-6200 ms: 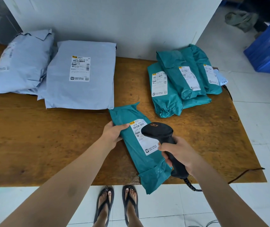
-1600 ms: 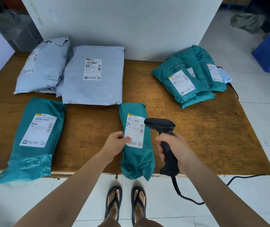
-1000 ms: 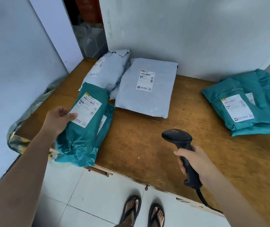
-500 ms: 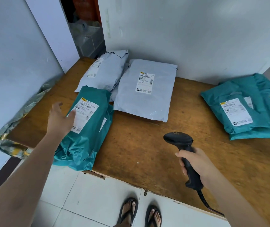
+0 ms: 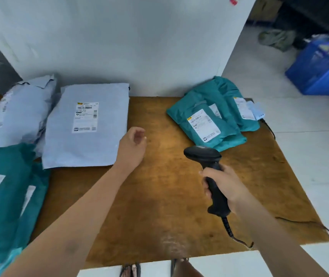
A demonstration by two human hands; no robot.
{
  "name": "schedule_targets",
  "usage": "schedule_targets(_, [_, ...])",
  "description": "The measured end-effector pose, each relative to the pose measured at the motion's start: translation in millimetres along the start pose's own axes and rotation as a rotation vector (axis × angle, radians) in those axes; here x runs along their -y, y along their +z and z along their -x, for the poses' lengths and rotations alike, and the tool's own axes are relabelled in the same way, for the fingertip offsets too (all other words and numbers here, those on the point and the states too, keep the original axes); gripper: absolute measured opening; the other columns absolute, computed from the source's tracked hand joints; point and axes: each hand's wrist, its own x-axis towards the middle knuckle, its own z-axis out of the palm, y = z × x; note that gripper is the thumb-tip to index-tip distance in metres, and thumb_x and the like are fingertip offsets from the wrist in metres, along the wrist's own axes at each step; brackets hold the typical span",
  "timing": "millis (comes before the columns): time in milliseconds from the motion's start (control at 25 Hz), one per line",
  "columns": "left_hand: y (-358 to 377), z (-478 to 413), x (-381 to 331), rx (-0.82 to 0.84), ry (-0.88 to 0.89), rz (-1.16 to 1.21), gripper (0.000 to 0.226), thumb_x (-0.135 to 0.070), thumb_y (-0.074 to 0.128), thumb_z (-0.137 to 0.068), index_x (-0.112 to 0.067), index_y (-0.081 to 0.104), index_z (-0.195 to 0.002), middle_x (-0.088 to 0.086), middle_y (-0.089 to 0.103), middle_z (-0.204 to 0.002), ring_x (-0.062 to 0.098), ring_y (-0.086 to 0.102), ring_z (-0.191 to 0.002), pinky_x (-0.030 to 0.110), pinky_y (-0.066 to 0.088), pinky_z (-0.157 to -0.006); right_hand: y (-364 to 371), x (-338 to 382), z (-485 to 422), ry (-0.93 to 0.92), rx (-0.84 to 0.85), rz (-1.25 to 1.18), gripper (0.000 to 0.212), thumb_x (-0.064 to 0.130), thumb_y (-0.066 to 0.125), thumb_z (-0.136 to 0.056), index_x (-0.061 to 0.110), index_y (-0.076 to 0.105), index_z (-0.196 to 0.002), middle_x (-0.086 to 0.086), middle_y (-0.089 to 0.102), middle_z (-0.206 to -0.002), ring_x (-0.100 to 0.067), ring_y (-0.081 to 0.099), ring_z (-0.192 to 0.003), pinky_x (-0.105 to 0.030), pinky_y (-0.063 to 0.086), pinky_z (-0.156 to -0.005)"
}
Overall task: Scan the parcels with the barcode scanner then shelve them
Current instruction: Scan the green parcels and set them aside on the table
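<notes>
The wooden bench (image 5: 169, 206) fills most of the view and lies under both hands, with a white wall (image 5: 129, 43) standing along its far edge beyond them. The parcels are spread around the hands. A flat grey parcel (image 5: 103, 148) lies label up just to the left of the left hand (image 5: 132, 144), its right edge close beside the wrist. Nearer the person and further left of that hand, two teal parcels (image 5: 3, 196) are stacked at the bench corner, the lower one showing a strip of its label under the upper. A puffy grey parcel (image 5: 19, 110) sits beyond and left of the flat one, against the wall. A pile of teal parcels (image 5: 209, 116) lies beyond the right hand (image 5: 223, 186), well apart from the left hand and off to its right; the top one shows its label. A blue crate (image 5: 323, 70) stands on the floor far to the right of both hands.

The left hand is over bare bench with its fingers loosely curled and holds nothing; whether it touches the wood cannot be told. The right hand is wrapped round the handle of the black barcode scanner (image 5: 203, 154), whose head points away from the person. The coiled cable (image 5: 229, 230) runs from below that hand.
</notes>
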Motion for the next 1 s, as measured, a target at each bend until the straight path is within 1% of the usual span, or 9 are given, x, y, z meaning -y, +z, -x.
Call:
schedule_targets(80, [64, -19, -17, 0.091, -0.218, 0.092, 0.027, -0.024, 0.058, -0.09, -0.014, 0.056, -0.116, 0.002, 0.061, -0.104, 0.016, 0.058, -0.092, 0.018, 0.045, -0.067, -43, 4, -13, 0.016, -0.041, -0.008, 0.017, 0.011, 0.064, -0.084, 0.005, 0.051, -0.076, -0.01, 0.051, -0.055, -0.021, 0.044, -0.039, -0.028, 0.039, -0.047])
schedule_targets(160, [114, -34, -29, 0.17, -0.537, 0.335, 0.045, -0.028, 0.064, -0.088, -0.007, 0.051, -0.125, 0.01, 0.061, -0.096, 0.021, 0.059, -0.089, 0.031, 0.051, -0.073, -77, 8, -24, 0.023, -0.047, 0.004, 0.015, 0.011, 0.065, -0.083, 0.005, 0.053, -0.079, -0.009, 0.051, -0.056, -0.02, 0.044, -0.039, -0.026, 0.039, -0.045])
schedule_targets(240, [162, -50, -37, 0.225, -0.806, 0.537, 0.068, -0.033, 0.069, -0.083, -0.004, 0.038, -0.136, 0.018, 0.058, -0.114, 0.032, 0.058, -0.107, 0.042, 0.05, -0.091, -110, 13, -36, 0.032, -0.062, 0.0, 0.012, 0.011, 0.066, -0.084, 0.005, 0.055, -0.085, -0.008, 0.052, -0.056, -0.02, 0.044, -0.04, -0.026, 0.038, -0.044])
schedule_targets(320, [196, -67, -36, 0.258, -0.93, 0.59, 0.081, -0.039, 0.073, -0.077, -0.008, 0.033, -0.14, 0.02, 0.048, -0.136, 0.036, 0.051, -0.122, 0.048, 0.043, -0.102, -135, 15, -48, 0.046, -0.083, -0.031, 0.013, 0.012, 0.066, -0.084, 0.006, 0.055, -0.087, -0.007, 0.052, -0.057, -0.019, 0.045, -0.04, -0.025, 0.039, -0.044])
schedule_targets(440, [227, -91, -27, 0.248, -0.976, 0.627, 0.083, -0.04, 0.08, -0.068, -0.014, 0.041, -0.136, 0.012, 0.05, -0.138, 0.033, 0.051, -0.122, 0.05, 0.043, -0.1, -159, 14, -60, 0.068, -0.086, -0.09, 0.012, 0.013, 0.066, -0.084, 0.007, 0.055, -0.086, -0.008, 0.053, -0.057, -0.019, 0.046, -0.041, -0.026, 0.041, -0.045])
schedule_targets(640, [238, -99, -24, 0.225, -0.943, 0.699, 0.055, -0.021, 0.081, -0.07, -0.014, 0.056, -0.118, 0.006, 0.067, -0.114, 0.025, 0.064, -0.097, 0.041, 0.054, -0.079, -166, 7, -65, 0.083, -0.065, -0.113, 0.012, 0.014, 0.065, -0.085, 0.008, 0.055, -0.088, -0.008, 0.053, -0.057, -0.018, 0.046, -0.042, -0.027, 0.041, -0.045])
schedule_targets(760, [212, -80, -28, 0.176, -0.776, 0.709, 0.045, -0.007, 0.075, -0.076, -0.008, 0.058, -0.118, 0.008, 0.068, -0.111, 0.024, 0.067, -0.085, 0.039, 0.054, -0.07, -154, 6, -59, 0.058, -0.034, -0.088, 0.011, 0.012, 0.064, -0.085, 0.008, 0.054, -0.085, -0.006, 0.052, -0.055, -0.018, 0.045, -0.041, -0.027, 0.04, -0.045])
schedule_targets(880, [164, -31, -8, 0.204, -0.65, 0.555, 0.033, 0.002, 0.071, -0.077, -0.009, 0.062, -0.108, 0.009, 0.068, -0.105, 0.022, 0.066, -0.08, 0.034, 0.054, -0.069, -127, 8, -46, 0.011, 0.031, -0.058, 0.011, 0.008, 0.063, -0.085, 0.006, 0.053, -0.082, -0.006, 0.051, -0.054, -0.019, 0.043, -0.04, -0.027, 0.038, -0.044])
schedule_targets(1000, [107, 32, 35, 0.176, -0.669, 0.467, 0.028, 0.002, 0.075, -0.073, -0.011, 0.065, -0.096, 0.011, 0.069, -0.102, 0.018, 0.069, -0.077, 0.03, 0.057, -0.062, -77, 1, -27, 0.035, 0.15, -0.062, 0.009, 0.004, 0.06, -0.086, 0.005, 0.052, -0.083, -0.007, 0.051, -0.052, -0.02, 0.042, -0.037, -0.026, 0.036, -0.041])
